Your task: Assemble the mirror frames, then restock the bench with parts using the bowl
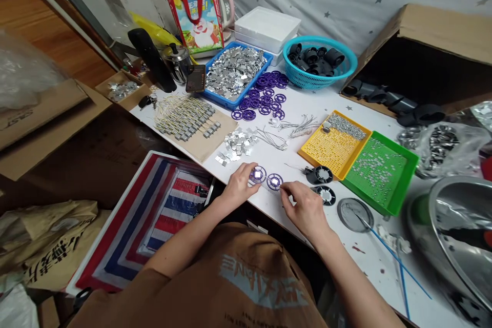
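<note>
- The white table (307, 95) is star-dotted and crowded, set against a grey star-printed cloth (346, 5), with a wooden floor (46, 56) beyond its left end.
- Along the back stand a blue tray (221, 100) of silver pieces and a teal basket (319, 84) of black plastic parts.
- A yellow tray (307, 148) touches a green tray (384, 200); both hold tiny metal bits.
- Two purple rings (257, 175) with silver squares lie side by side at the table's near edge.
- The left hand (238, 187) is narrowly curled, its fingertips (251, 180) on the left ring; whether it grips, you cannot tell.
- The right hand (302, 210) is narrow too, just beside the right ring; its fingertips are partly hidden, so anything held cannot be made out.
- A steel basin (457, 225) is cut off at the right edge.
</note>
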Action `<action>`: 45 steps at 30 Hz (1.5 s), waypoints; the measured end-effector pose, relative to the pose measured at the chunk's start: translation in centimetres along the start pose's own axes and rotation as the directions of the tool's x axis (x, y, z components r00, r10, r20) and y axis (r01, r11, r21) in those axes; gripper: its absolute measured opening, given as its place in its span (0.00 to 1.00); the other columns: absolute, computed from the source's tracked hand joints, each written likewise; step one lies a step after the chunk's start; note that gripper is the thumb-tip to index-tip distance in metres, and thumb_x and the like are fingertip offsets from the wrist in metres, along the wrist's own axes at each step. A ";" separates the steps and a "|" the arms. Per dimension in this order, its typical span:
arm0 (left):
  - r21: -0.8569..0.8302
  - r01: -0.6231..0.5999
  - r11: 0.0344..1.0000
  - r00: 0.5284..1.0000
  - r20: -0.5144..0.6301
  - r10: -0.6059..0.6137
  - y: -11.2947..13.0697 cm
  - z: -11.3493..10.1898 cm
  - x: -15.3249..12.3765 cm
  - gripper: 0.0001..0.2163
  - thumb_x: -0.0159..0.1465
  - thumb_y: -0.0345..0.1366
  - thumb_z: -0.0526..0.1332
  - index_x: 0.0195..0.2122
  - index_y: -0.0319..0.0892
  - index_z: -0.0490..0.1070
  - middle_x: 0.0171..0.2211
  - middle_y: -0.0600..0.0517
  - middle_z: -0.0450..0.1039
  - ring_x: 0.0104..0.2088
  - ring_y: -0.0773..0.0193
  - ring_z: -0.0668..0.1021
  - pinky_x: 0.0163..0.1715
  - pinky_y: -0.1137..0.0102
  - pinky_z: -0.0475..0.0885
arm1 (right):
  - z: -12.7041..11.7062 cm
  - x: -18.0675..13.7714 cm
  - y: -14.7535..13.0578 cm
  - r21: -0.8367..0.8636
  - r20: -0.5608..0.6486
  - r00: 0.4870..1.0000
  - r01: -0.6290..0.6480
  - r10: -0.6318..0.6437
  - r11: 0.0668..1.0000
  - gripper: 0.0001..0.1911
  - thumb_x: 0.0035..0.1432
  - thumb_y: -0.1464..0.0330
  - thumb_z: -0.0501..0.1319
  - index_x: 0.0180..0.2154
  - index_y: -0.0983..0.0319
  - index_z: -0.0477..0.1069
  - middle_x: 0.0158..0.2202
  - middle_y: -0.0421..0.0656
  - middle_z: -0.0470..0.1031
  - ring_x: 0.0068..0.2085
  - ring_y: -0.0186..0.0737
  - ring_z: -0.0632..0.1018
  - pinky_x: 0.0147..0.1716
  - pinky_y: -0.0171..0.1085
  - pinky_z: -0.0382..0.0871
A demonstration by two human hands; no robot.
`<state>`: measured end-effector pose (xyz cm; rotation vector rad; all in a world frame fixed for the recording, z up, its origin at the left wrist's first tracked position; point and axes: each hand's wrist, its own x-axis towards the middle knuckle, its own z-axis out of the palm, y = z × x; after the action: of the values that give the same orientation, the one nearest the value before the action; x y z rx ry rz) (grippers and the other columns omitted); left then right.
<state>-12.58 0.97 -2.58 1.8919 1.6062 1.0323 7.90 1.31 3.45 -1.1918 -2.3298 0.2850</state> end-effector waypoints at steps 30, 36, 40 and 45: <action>0.039 -0.201 0.979 0.963 0.189 0.190 2.6 0.7 -1.4 0.22 0.55 0.27 0.64 0.51 0.43 0.64 0.47 0.46 0.72 0.49 0.53 0.72 0.50 0.57 0.70 | -0.7 -0.5 -0.6 0.123 0.017 0.941 0.335 -0.339 0.934 0.09 0.62 0.75 0.55 0.42 0.62 0.71 0.33 0.45 0.75 0.34 0.38 0.72 0.33 0.38 0.68; 0.008 -0.083 0.997 0.982 0.173 0.080 2.5 1.0 -1.2 0.23 0.52 0.29 0.67 0.50 0.44 0.67 0.42 0.48 0.74 0.44 0.54 0.74 0.45 0.61 0.72 | -1.0 -2.0 -1.1 0.370 0.147 0.989 -0.030 -0.027 0.929 0.06 0.60 0.72 0.57 0.33 0.59 0.71 0.29 0.41 0.75 0.29 0.35 0.74 0.28 0.35 0.68; 0.029 -0.031 0.999 0.981 0.193 0.025 2.8 1.1 -1.1 0.23 0.51 0.30 0.68 0.49 0.43 0.67 0.39 0.49 0.74 0.42 0.55 0.74 0.43 0.62 0.73 | -0.9 -2.7 -1.3 0.423 0.228 0.974 -0.091 -0.008 0.902 0.06 0.60 0.72 0.57 0.32 0.59 0.71 0.28 0.39 0.74 0.27 0.33 0.73 0.27 0.34 0.66; 0.090 -0.081 0.993 0.976 0.211 0.060 2.9 1.3 -1.1 0.23 0.54 0.31 0.67 0.51 0.41 0.66 0.40 0.47 0.73 0.42 0.54 0.73 0.43 0.61 0.73 | -0.9 -2.9 -0.3 0.302 0.066 0.997 0.025 -0.047 0.953 0.06 0.61 0.73 0.56 0.36 0.60 0.71 0.31 0.42 0.73 0.32 0.35 0.74 0.32 0.35 0.68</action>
<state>-9.74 -0.60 -1.50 2.0605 1.5037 0.7652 9.56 -1.22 3.38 -1.0014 -2.2633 0.6554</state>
